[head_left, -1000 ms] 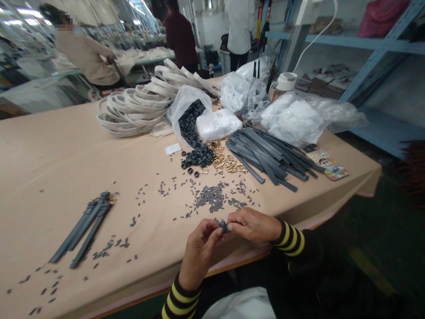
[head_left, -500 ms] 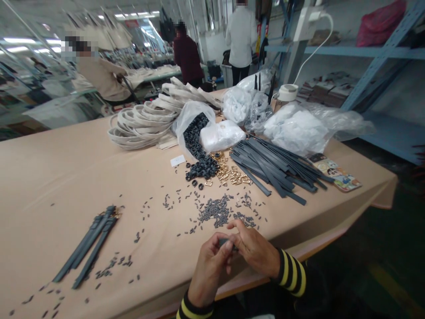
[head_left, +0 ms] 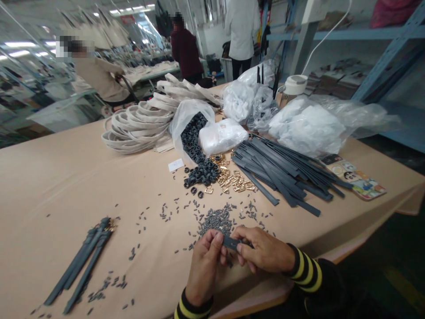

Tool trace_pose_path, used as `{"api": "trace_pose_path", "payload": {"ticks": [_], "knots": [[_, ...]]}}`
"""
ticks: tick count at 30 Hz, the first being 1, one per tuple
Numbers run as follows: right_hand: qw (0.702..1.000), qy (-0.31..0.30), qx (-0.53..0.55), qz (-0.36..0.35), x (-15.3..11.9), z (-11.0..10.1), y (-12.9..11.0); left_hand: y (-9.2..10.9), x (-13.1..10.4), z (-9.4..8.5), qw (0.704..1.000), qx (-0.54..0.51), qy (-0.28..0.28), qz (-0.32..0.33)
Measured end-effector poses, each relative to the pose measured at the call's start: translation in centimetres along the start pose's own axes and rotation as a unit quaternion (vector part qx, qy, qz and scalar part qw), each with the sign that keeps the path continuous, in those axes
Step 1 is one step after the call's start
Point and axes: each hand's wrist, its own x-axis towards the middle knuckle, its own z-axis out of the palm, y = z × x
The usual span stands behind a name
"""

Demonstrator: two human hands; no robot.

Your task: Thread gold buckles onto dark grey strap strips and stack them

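Note:
Both hands meet near the table's front edge, with a dark grey strap (head_left: 231, 243) stretched between their fingertips. My left hand (head_left: 206, 261) pinches the strap's left end between thumb and fingers. On the right part of it, the fingers of my right hand (head_left: 262, 250) are closed; a small slot shows in the strap between them. Just beyond the hands lies a pile of small dark pieces (head_left: 217, 220). Gold metal buckles (head_left: 235, 180) and black loops (head_left: 203, 172) sit farther back. Long dark straps (head_left: 282, 168) are heaped to the right.
Finished-looking straps with gold buckles (head_left: 84, 261) lie at the left. Behind are beige coiled bands (head_left: 139, 124), an open bag of black loops (head_left: 179, 128), plastic bags (head_left: 307, 126) and a cartoon-patterned case (head_left: 361, 179). Three people are in the background; blue shelving (head_left: 392, 44) stands right.
My hands have moved slightly apart, and more of the strap shows between them. My right index finger, raised before, is now bent near the strap. The camera view has shifted a little.

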Motion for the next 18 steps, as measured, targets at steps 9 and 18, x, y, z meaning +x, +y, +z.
{"api": "trace_pose_path", "payload": {"ticks": [9,18], "knots": [[0.991,0.100,0.090,0.017,2.6,-2.0,2.1,2.5,6.3,-1.3,0.905,0.372,0.046,0.201],[0.985,0.095,0.142,0.012,3.0,-1.9,2.6,5.2,12.4,-3.0,0.593,0.741,-0.033,0.314]]}}
